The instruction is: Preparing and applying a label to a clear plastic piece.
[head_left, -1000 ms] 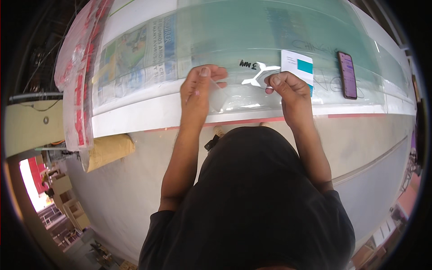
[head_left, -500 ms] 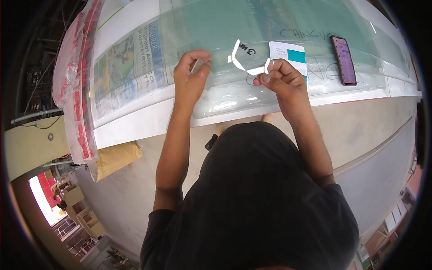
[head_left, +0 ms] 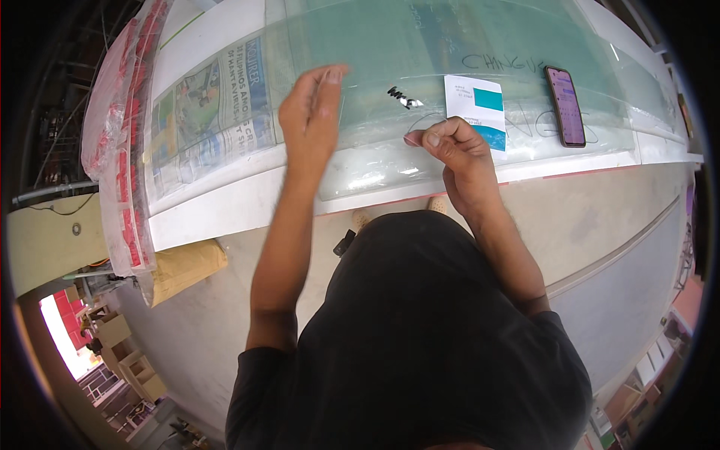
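My left hand [head_left: 311, 105] hovers over the green-tinted sheet [head_left: 367, 67] on the counter. Its fingers and thumb are drawn together and slightly blurred; what they hold, if anything, is hidden. To its right, my right hand [head_left: 463, 150] is closed in a pinch, thumb against forefinger, near the front edge of the clear plastic covering [head_left: 375, 165]. I cannot make out anything between those fingertips. Just beyond that hand lies a white card with teal blocks [head_left: 459, 94]. Black handwritten marks [head_left: 401, 96] show on the sheet between my hands.
A phone [head_left: 565, 105] with a lit screen lies at the right. Newspaper [head_left: 217, 105] lies under clear plastic at the left, beside a red-and-clear plastic wrap [head_left: 124, 157]. Below the counter's white front edge [head_left: 217, 217] is a yellow-brown package [head_left: 187, 270].
The bent white strip that my right hand held is no longer visible. My right hand has moved slightly down and left. My left hand has risen, and the small pale piece in it no longer shows.
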Motion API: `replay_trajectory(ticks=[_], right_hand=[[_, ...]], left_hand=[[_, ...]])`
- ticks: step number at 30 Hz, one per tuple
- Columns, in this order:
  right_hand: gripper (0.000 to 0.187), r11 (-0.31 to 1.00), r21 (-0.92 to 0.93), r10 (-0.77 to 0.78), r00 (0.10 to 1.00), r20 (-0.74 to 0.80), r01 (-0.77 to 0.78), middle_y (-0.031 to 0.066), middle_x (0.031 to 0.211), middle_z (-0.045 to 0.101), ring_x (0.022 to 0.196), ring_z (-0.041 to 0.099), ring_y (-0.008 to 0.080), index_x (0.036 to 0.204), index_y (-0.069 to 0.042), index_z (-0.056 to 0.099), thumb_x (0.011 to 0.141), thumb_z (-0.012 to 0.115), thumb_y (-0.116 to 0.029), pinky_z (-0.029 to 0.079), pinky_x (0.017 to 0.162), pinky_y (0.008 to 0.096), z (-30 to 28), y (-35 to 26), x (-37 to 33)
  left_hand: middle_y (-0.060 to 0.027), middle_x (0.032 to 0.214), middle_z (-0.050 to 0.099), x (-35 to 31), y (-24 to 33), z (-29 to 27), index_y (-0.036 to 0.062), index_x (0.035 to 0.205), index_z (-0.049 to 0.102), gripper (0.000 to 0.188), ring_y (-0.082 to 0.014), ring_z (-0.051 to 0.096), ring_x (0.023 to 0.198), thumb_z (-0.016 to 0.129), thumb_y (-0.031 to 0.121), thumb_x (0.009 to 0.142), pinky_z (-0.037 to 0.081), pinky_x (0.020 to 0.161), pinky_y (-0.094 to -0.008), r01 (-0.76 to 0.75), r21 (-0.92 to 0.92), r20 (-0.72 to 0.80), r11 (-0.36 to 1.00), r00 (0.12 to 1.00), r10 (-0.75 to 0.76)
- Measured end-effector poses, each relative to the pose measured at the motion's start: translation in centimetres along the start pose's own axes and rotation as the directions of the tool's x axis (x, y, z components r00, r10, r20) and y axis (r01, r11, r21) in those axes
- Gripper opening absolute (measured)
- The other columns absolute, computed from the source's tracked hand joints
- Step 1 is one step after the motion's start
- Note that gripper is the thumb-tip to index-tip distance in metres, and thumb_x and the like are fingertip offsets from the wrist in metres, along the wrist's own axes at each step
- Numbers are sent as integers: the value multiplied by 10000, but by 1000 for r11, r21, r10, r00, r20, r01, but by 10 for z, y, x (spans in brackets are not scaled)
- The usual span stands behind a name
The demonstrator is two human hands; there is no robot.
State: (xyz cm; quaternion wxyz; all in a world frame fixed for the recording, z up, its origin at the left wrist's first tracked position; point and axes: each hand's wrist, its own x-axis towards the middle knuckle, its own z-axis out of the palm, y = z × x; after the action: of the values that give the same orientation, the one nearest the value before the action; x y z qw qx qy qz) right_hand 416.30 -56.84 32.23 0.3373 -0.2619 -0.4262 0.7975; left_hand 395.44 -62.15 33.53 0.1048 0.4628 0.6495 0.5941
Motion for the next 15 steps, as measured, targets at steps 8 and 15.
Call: replay_trajectory(ticks=[8,15], right_hand=[[93,970,-230,-67,997,47,76,74,992,690,992,603,150,950,-34,674,866,702,-65,442,931,301,3,-1,-1],[172,862,-464,-164,979,125,204,41,932,672,883,602,120,974,13,677,864,689,-119,470,828,279,19,-54,10]], left_hand=[[-95,1006,679,-53,35,18,-34,1083,600,229,-132,650,868,684,91,911,510,790,-255,314,-567,203,762,949,-240],[-87,896,684,-45,60,-20,-8,974,666,130,-155,651,831,700,55,865,510,774,-291,152,-44,346,987,930,-128]])
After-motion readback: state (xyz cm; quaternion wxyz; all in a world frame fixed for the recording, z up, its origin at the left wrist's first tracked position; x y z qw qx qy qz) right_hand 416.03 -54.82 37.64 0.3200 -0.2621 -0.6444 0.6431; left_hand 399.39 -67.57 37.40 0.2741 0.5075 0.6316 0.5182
